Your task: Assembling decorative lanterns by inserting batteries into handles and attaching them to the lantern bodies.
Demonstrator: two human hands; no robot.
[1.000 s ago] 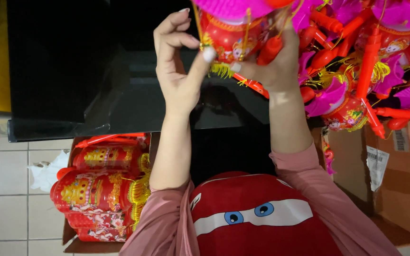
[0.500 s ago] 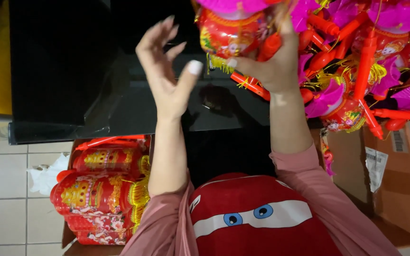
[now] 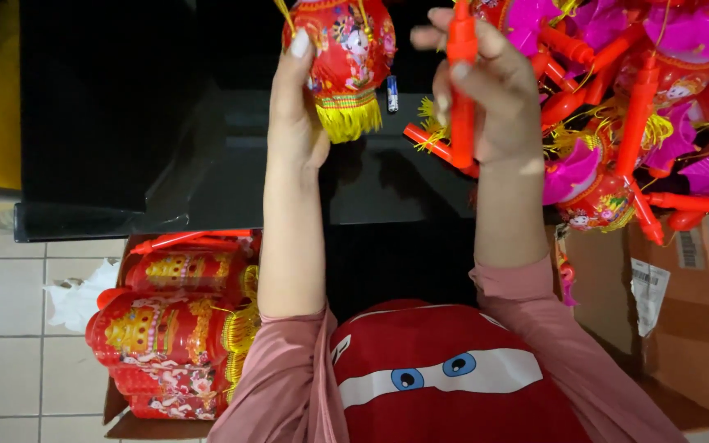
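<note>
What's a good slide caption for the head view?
Left hand steadies a red lantern while right hand grips its orange handle.

Both forearms reach up and away from the body, bare from the pushed-back pink sleeves to the wrists, running nearly parallel and a little apart. The left hand (image 3: 295, 115) stands upright with its palm turned inward toward the other hand; its fingers are stretched long and held together, the light-painted thumbnail showing at the tip, the wrist straight. The right hand (image 3: 486, 98) is curled into a loose fist, its fingers wrapped round and the thumb pressed across the front, knuckles outward, the wrist bent slightly back.
</note>
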